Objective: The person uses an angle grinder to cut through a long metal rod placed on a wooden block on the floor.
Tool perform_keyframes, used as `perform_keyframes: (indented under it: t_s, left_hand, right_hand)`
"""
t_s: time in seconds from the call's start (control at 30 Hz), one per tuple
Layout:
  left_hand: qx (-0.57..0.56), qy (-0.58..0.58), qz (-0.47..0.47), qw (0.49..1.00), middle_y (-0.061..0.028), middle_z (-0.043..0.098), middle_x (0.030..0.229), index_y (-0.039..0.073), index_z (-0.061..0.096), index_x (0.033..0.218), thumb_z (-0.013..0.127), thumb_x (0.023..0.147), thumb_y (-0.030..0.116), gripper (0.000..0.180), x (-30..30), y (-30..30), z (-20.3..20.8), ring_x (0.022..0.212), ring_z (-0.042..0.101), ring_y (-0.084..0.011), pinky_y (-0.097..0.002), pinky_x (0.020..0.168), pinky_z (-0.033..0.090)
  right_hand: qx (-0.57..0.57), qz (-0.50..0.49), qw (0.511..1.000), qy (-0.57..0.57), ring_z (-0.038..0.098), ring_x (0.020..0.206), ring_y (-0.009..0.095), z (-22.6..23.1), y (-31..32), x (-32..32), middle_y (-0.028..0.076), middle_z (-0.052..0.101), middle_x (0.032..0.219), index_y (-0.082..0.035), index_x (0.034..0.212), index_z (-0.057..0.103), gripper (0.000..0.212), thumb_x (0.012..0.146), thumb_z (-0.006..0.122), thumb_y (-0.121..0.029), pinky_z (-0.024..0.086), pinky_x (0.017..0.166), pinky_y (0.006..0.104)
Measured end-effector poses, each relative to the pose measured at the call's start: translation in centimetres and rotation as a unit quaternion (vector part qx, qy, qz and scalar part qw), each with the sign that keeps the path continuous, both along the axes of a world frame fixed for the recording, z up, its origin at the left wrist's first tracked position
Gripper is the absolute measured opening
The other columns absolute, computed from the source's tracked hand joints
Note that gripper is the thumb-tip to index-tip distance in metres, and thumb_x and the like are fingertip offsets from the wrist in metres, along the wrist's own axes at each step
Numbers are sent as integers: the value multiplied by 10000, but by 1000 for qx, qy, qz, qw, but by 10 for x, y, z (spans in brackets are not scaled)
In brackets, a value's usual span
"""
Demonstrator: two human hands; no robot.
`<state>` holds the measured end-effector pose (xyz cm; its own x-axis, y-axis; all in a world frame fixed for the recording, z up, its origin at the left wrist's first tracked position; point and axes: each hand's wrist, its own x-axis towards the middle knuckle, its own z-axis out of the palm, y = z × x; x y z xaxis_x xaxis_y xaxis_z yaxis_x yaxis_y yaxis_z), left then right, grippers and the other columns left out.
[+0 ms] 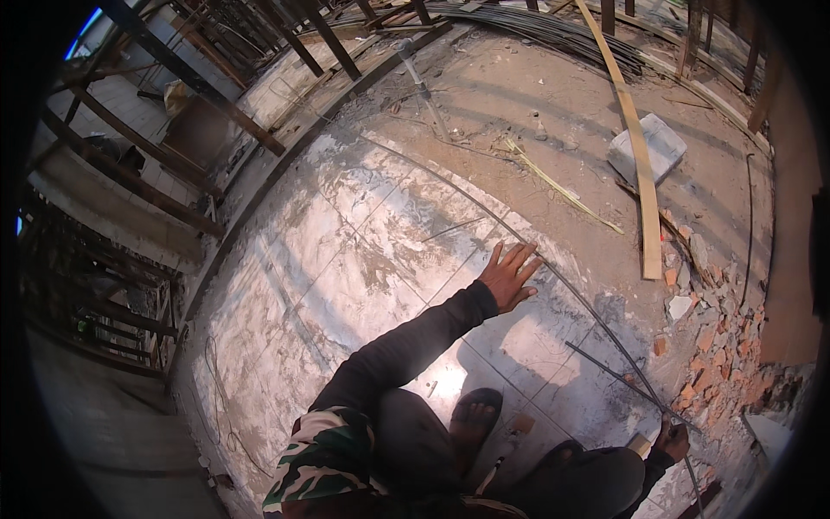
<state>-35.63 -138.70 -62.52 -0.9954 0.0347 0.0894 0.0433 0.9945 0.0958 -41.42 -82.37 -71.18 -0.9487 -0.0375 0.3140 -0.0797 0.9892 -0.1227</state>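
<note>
A long thin steel rod (591, 312) curves across the tiled floor, from the far middle down to the right. My left hand (508, 275) reaches out with its fingers spread, the fingertips beside this rod; whether they touch it I cannot tell. Low on the right, my right hand (673, 439) is closed around the long rod where a shorter rod (605, 368) crosses it. Past that hand the rod runs on toward the lower edge. Part of the right hand's grip is hidden from view.
Broken bricks (705, 346) and rubble lie along the right. A white block (648, 149) sits under a long wooden strip (644, 190). Farther off are a bundle of rods (553, 33) and an upright pipe (422, 86). Dark posts (194, 78) stand at the left.
</note>
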Motion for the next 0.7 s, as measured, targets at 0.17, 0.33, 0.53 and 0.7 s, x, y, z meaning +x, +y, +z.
perform_keyframes:
  t_s: [0.17, 0.33, 0.53, 0.7]
  left_hand:
    - [130, 86, -126, 980, -221, 357, 1388, 19, 411, 1322, 587, 864, 268, 550, -71, 71, 1, 1270, 358, -402, -558, 1027, 289]
    - [139, 43, -136, 980, -218, 380, 1398, -3, 402, 1340, 535, 902, 269, 533, -36, 76, -13, 1232, 406, -411, -473, 1024, 319]
    - [79, -78, -222, 969, -178, 312, 1455, 26, 314, 1405, 651, 815, 184, 698, -78, 134, -92, 1313, 328, -355, -459, 1072, 276]
    - [15, -138, -222, 965, -157, 435, 1323, 78, 395, 1352, 658, 820, 219, 610, -100, 129, -137, 1224, 413, -345, -467, 1020, 334]
  right_hand:
    - [-164, 294, 941, -38, 551, 986, 329, 52, -167, -26, 143, 578, 1037, -67, 1131, 582, 621, 663, 765, -431, 409, 877, 482]
    - [-220, 329, 918, -16, 416, 1220, 339, 45, -179, -14, 136, 469, 1247, -82, 1147, 565, 490, 708, 733, -220, 327, 1034, 504]
    - [-200, 172, 963, -58, 432, 1190, 360, 3, -55, 51, 154, 475, 1216, -69, 1101, 594, 411, 730, 724, -189, 395, 975, 450]
    - [-152, 12, 986, -70, 422, 1187, 380, 3, -28, 50, 183, 460, 1231, -62, 1190, 539, 508, 732, 719, -190, 380, 980, 460]
